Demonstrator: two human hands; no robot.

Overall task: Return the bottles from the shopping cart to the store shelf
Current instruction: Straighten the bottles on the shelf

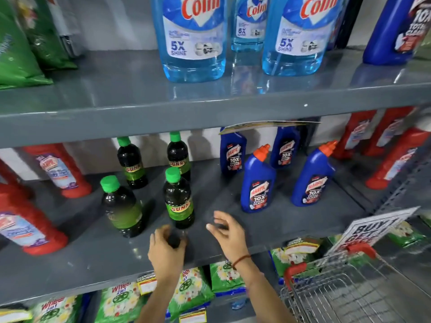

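Several dark Sunny bottles with green caps stand on the middle grey shelf [93,259]. The front one [179,199] is upright near the shelf's front edge, and another [121,206] stands to its left. My left hand [166,245] rests on the shelf just below the front bottle's base. Its fingers curl loosely around a dark patch that looks like the bottle's reflection. My right hand [225,231] hovers to the right of that bottle with fingers spread and nothing in it. The wire shopping cart [338,290] with red handle corners is at the lower right; no bottles show in it.
Blue Harpic bottles [257,183] stand to the right on the same shelf, and red bottles [30,224] at both ends. Large blue Colin bottles [193,36] fill the shelf above. Green detergent bags [191,290] lie on the shelf below. A "Buy 1" sign [373,227] hangs by the cart.
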